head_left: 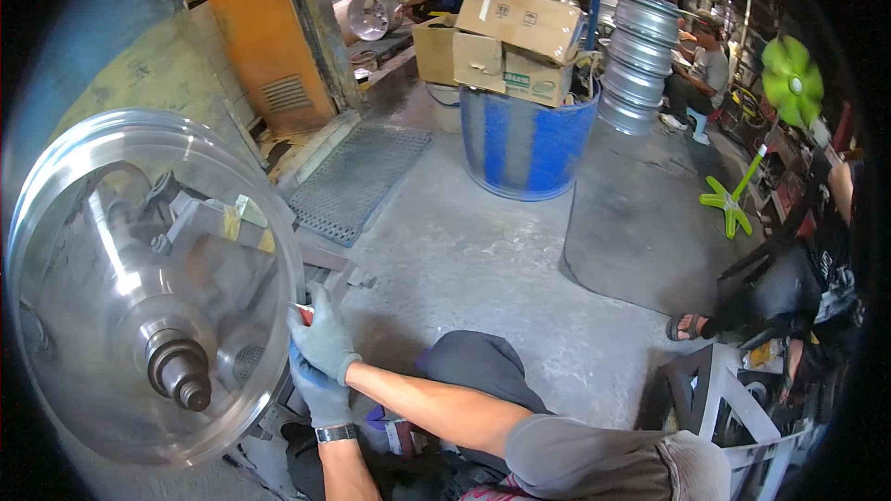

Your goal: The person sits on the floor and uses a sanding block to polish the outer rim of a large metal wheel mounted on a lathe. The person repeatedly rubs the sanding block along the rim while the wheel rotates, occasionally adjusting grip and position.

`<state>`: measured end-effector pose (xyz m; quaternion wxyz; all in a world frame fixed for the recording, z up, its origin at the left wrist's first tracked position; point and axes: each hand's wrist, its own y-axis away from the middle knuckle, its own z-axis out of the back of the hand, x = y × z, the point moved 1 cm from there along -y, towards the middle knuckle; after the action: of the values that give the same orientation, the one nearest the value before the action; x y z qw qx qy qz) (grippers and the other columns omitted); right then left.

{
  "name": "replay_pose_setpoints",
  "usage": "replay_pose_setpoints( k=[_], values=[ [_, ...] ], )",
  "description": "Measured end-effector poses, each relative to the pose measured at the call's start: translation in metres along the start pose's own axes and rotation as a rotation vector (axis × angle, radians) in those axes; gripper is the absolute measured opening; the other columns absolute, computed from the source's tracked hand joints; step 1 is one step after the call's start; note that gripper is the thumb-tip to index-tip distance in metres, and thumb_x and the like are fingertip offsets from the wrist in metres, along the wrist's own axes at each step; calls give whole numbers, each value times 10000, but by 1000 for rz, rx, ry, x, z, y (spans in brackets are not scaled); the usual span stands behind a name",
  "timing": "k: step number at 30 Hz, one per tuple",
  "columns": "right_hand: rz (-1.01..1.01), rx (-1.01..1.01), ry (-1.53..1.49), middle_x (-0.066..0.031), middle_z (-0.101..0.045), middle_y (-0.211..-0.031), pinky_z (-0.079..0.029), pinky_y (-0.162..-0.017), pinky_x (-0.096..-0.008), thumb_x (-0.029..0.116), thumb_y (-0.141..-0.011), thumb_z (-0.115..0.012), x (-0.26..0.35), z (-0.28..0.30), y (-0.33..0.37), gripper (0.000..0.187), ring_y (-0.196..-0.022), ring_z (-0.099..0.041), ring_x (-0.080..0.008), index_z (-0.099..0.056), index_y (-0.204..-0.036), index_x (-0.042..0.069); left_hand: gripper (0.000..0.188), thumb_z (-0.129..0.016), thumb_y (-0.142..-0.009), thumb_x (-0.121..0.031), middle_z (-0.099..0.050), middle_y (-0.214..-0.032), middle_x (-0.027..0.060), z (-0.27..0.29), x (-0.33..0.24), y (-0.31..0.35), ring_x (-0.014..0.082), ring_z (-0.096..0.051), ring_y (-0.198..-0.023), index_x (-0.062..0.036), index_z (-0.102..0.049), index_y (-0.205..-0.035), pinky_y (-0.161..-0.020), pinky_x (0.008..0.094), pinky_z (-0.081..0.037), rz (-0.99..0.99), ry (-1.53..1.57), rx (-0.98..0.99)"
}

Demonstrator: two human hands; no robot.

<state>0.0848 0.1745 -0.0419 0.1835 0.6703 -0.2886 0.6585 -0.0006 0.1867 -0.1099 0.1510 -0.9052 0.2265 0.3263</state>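
Observation:
A shiny metal wheel rim (290,250) is mounted on a machine spindle (176,371) at my left. Its inner part is smeared into a see-through blur, so it appears to be spinning. My right hand (325,336), in a grey glove, is closed around a small red piece (305,314) at the rim's right edge. Most of that piece is hidden by the fingers. Just below, my left hand (320,391) wears a blue-grey glove and is closed near the same edge, against the right hand. Whatever it grips is hidden. A wristwatch (336,432) circles the left wrist.
Machine parts show through and behind the wheel. A perforated mat (357,176) lies ahead, near a blue drum (529,144) topped with cardboard boxes (515,23). Stacked rims (640,65), a green fan (794,83) and a grey metal frame (729,399) stand rightward. Other people sit farther off.

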Motion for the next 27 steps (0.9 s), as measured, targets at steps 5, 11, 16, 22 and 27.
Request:
replay_pose_setpoints(
  k=[5, 11, 16, 22, 27],
  values=[
    [73, -19, 22, -310, -588, -1279, -486, -985, -481, 241, -951, -646, -15, -3, -6, 562, -1173, -596, -467, -447, -1398, -34, 448, -358, -1108, -287, -570, -1409, 119, -5, 3, 1, 230, -570, -1256, -33, -466, -1461, -1089, 381, -435, -62, -79, -12],
    [73, -27, 23, -296, -609, -1268, -487, -988, -469, 243, -949, -654, -16, 1, -4, 543, -1180, -606, -446, -475, -1381, -32, 445, -367, -1110, -290, -577, -1402, 119, -14, 2, 2, 232, -578, -1246, -25, -482, -1448, -1089, 380, -437, -29, -26, -16],
    [96, -24, -55, -275, -639, -1225, -504, -960, -446, 245, -957, -657, -19, 5, -4, 524, -1153, -638, -406, -487, -1381, -12, 454, -386, -1105, -288, -583, -1402, 120, -20, 5, 1, 234, -581, -1251, -22, -477, -1462, -1095, 384, -437, -15, 27, -37],
    [121, 48, -129, -170, -685, -1106, -530, -906, -377, 241, -971, -675, -34, 7, -7, 446, -1023, -670, -254, -544, -1328, 9, 432, -421, -1100, -296, -627, -1332, 104, -22, 8, -1, 206, -601, -1210, -24, -544, -1412, -1074, 374, -449, -18, 7, -151],
    [33, 164, -435, -84, -718, -912, -570, -686, -294, 112, -978, -670, -32, 11, -11, 255, -764, -698, -141, -594, -1182, -22, 339, -514, -1091, -240, -665, -1212, 75, -24, 14, -2, 139, -615, -1106, 14, -626, -1285, -966, 294, -475, -183, -174, -267]
  ],
)
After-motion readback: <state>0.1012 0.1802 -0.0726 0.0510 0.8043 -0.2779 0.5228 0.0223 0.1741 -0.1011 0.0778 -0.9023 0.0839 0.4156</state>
